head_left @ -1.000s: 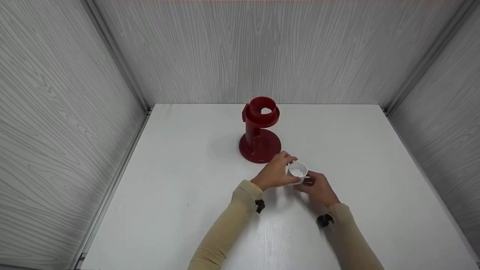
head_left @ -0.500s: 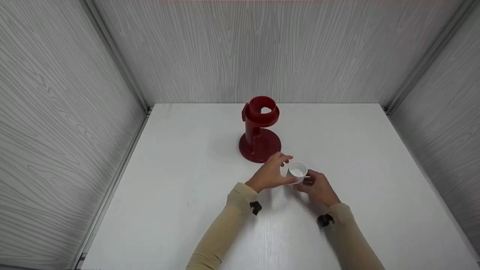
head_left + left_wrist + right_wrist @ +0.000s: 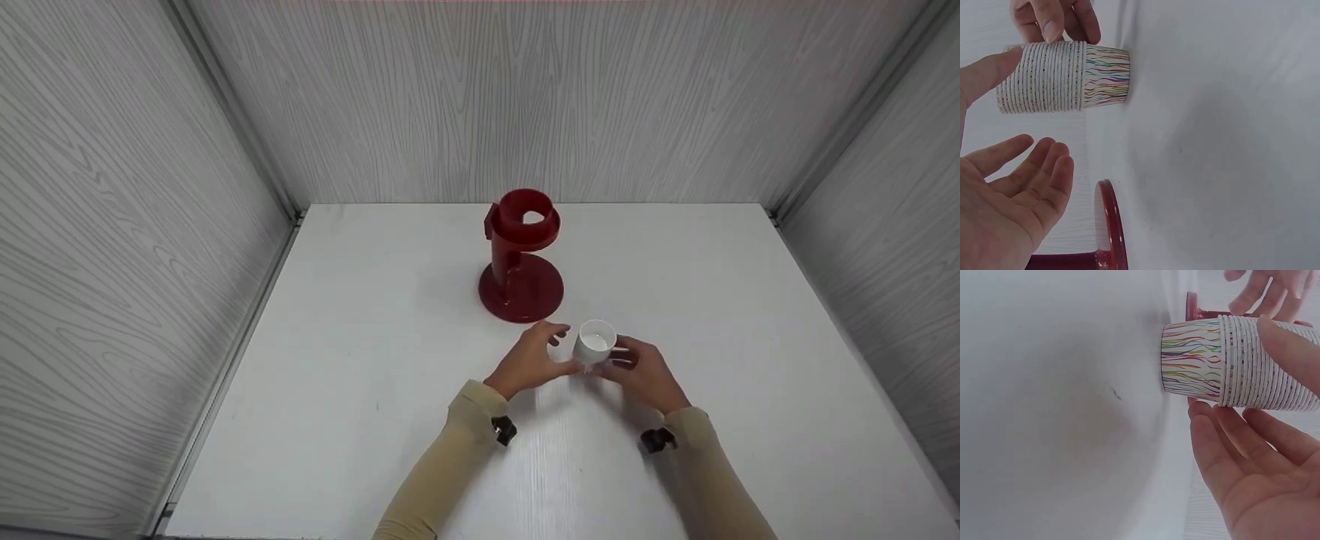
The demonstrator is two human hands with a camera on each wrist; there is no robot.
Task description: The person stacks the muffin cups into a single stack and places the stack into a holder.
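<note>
Two hands are working at one stack of paper cups [image 3: 596, 346], which is standing upright on the white table [image 3: 360, 390], just in front of the red stand [image 3: 522, 256]. Right hand [image 3: 645, 375] is gripping the stack from its right side: the thumb is lying across the ribbed rims in the right wrist view, while the fingers [image 3: 1224, 455] are stretching along the other side of the stack [image 3: 1230, 363], only lightly bent, so the grip is wide and loose rather than clenched. Left hand [image 3: 529, 360] is hovering just left of the stack, fingers [image 3: 1044, 169] relaxed and spread, holding nothing; in the left wrist view its thumb tip is lying at the edge of the rims [image 3: 1039, 79], though whether it is actually touching is hard to tell. Bottom cup is showing wavy coloured stripes above the tabletop, and the nested rims are carrying small dots. Red stand's round base [image 3: 1107, 225] is sitting near the left palm, with a tall post and an open ring on top. Grey wood-grain walls [image 3: 480, 97] are enclosing the table on three sides. Both forearms are wearing beige sleeves [image 3: 442, 472] with small black clips at the wrists.
</note>
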